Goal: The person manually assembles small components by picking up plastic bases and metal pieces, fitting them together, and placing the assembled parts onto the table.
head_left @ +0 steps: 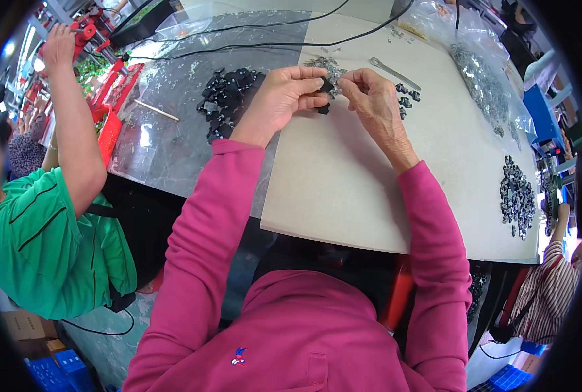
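Observation:
My left hand (289, 97) holds a small black plastic part (325, 85) between thumb and fingers, above the table. Close beside it, my right hand (367, 93) is pinched, its fingertips almost at the black part; what they hold is too small to make out. Just behind the hands lies a heap of small silvery metal pieces (330, 68). Left of my left hand spreads a pile of black plastic parts (229, 98). A few small dark parts (405, 98) lie right of my right hand, near a pair of metal tweezers (395, 73).
Black cables (251, 46) cross the back of the table. Clear bags of metal pieces (480, 85) lie at the back right, above a pile of dark parts (517, 196). A thin stick (157, 110) and a red basket (109, 136) are left, beside a green-shirted person (55, 242).

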`<state>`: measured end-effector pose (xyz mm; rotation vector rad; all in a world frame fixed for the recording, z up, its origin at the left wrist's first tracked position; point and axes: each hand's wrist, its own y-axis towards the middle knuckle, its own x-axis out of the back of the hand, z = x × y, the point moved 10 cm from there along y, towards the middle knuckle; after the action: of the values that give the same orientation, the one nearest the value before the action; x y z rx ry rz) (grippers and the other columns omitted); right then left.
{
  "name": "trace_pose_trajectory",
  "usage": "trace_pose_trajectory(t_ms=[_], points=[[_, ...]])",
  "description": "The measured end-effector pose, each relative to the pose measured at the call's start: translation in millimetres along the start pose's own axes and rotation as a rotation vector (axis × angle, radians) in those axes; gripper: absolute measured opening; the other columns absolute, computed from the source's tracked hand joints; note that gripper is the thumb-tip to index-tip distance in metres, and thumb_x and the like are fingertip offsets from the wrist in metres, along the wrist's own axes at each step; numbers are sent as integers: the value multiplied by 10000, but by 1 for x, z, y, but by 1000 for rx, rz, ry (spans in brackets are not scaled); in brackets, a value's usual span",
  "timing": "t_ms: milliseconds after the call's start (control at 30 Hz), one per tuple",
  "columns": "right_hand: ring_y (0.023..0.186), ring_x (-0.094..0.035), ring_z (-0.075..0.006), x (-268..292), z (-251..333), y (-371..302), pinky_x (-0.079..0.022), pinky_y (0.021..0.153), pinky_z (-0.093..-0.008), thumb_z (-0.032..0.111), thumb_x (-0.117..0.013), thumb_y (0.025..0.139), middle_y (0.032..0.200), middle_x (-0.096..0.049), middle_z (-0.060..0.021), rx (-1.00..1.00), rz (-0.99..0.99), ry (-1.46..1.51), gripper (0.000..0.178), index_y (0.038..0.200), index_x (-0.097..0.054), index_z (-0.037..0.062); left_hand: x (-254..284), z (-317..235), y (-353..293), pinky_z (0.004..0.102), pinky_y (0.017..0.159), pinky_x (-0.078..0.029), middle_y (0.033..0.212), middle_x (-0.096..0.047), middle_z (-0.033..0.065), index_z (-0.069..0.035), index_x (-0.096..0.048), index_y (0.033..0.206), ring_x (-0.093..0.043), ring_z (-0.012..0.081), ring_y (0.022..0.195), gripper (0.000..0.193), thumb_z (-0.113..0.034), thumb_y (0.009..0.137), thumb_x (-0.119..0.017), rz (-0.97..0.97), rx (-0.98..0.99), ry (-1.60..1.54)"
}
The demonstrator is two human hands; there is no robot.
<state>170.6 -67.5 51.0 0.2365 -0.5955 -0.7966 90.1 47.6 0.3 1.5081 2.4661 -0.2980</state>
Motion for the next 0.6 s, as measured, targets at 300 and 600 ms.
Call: trace_pose_trajectory(t_ms=[300,600], points=[[528,-520,-110,1,17,-7,-432,500,-266,107,-623,821,642,-592,-81,232,-104,-167,157,808,-592,-47,-16,4,0,303,843,-542,1030,-595,126,46,-562,1092,-625,214,903,290,38,807,-614,112,8,-183],[523,-543,-148,3,24,-10,-439,504,-278,90,-628,804,648,-604,-107,322,-158,-270,139,780,-590,-41,-15,-2,-3,298,816,-550,1028,-602,133,53,-570,1081,-635,209,874,297,48,790,-630,53,-28,-63]])
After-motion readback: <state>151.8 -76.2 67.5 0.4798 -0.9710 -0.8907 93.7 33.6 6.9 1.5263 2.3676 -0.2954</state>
